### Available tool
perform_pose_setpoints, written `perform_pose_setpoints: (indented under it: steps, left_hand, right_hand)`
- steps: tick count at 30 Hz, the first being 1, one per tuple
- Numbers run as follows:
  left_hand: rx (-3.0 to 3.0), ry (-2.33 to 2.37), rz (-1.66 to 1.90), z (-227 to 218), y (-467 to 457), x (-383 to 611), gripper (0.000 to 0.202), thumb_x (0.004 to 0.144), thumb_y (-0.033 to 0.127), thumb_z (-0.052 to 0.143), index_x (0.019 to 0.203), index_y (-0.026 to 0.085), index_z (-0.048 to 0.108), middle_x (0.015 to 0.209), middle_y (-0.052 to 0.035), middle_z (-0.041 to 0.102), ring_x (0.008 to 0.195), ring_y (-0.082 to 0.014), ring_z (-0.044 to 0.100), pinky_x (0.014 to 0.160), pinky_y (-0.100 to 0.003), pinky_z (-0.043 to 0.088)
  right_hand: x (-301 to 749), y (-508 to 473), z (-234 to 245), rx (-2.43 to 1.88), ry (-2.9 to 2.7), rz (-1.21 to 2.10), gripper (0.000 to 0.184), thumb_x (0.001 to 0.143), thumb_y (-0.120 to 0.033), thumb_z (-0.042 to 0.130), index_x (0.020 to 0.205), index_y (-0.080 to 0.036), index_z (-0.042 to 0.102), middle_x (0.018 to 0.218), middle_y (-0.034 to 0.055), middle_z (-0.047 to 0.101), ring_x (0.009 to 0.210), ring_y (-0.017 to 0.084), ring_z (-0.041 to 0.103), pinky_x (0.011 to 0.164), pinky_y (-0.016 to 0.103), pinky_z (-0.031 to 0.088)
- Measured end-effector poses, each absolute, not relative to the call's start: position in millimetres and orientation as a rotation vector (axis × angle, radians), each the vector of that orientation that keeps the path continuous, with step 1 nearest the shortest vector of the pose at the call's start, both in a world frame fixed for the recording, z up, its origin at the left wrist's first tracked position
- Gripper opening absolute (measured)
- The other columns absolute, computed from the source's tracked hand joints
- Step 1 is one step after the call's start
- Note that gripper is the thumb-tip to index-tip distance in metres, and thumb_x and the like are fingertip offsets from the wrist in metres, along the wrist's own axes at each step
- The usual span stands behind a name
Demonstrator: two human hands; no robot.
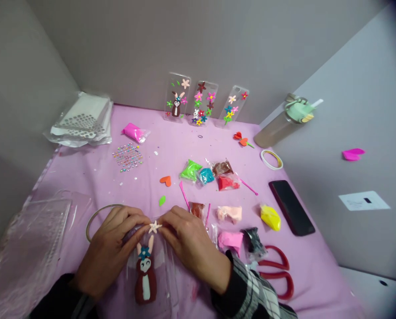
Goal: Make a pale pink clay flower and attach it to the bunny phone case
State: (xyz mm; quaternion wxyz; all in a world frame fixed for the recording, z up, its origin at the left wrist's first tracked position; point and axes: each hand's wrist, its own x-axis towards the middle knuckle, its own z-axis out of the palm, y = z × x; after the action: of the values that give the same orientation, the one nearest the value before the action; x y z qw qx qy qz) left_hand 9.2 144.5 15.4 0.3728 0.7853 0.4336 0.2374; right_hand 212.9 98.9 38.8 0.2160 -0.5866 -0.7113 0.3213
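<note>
Over a clear phone case at the table's front, my left hand and my right hand meet. Their fingertips pinch a small pale clay flower from either side near the top of the case. Whether the flower touches the case is hard to see. Below it lies a brown clay rabbit with a white belly, pale ears and a blue flower between them. Part of a roundish purple thing shows under my left fingers. A green clay leaf and an orange paper heart lie just beyond.
Bagged clay in several colours, pink modelling tools, red-handled scissors and a black phone lie rightward. A bottle leans behind. Decorated cases stand at the back wall; packets and gems are left.
</note>
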Motion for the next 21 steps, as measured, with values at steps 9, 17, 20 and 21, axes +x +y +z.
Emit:
perform_pose_setpoints:
  steps: [9, 17, 20, 21]
  left_hand:
    - [2.032, 1.099, 0.62, 12.7, 144.1, 7.9, 0.018, 0.1, 0.04, 0.055, 0.096, 0.03, 0.07, 0.099, -0.0009, 0.066, 0.101, -0.0244, 0.058, 0.09, -0.039, 0.044]
    - [2.025, 1.113, 0.613, 12.0, 145.1, 8.5, 0.019, 0.098, 0.041, 0.056, 0.097, 0.03, 0.072, 0.099, -0.0009, 0.068, 0.101, -0.0249, 0.06, 0.089, -0.039, 0.046]
    - [1.999, 1.113, 0.603, 12.5, 145.3, 8.5, 0.02, 0.098, 0.044, 0.057, 0.097, 0.03, 0.072, 0.099, -0.0006, 0.068, 0.1, -0.0247, 0.06, 0.089, -0.039, 0.047]
    - [1.993, 1.114, 0.602, 12.2, 145.2, 8.4, 0.02, 0.098, 0.044, 0.057, 0.097, 0.03, 0.072, 0.099, -0.0005, 0.068, 0.1, -0.0247, 0.06, 0.089, -0.039, 0.047]
  right_hand:
    - [212.2, 98.5, 40.9, -1.64, -1.969, 0.853, 0.011, 0.102, -0.022, 0.056, 0.096, -0.019, 0.064, 0.094, 0.0023, 0.064, 0.086, 0.016, 0.06, 0.076, 0.027, 0.046]
    - [212.9, 98.0, 41.5, -1.643, -2.004, 0.873, 0.011, 0.103, -0.02, 0.056, 0.095, -0.018, 0.064, 0.094, 0.0022, 0.063, 0.086, 0.016, 0.06, 0.075, 0.027, 0.045]
    - [213.2, 97.6, 41.3, -1.637, -2.01, 0.86, 0.011, 0.103, -0.021, 0.056, 0.095, -0.018, 0.063, 0.093, 0.002, 0.063, 0.086, 0.016, 0.06, 0.075, 0.027, 0.045]
    - [213.3, 97.4, 41.2, -1.637, -2.011, 0.855, 0.011, 0.103, -0.021, 0.056, 0.095, -0.018, 0.063, 0.093, 0.0019, 0.063, 0.085, 0.016, 0.06, 0.075, 0.027, 0.045]
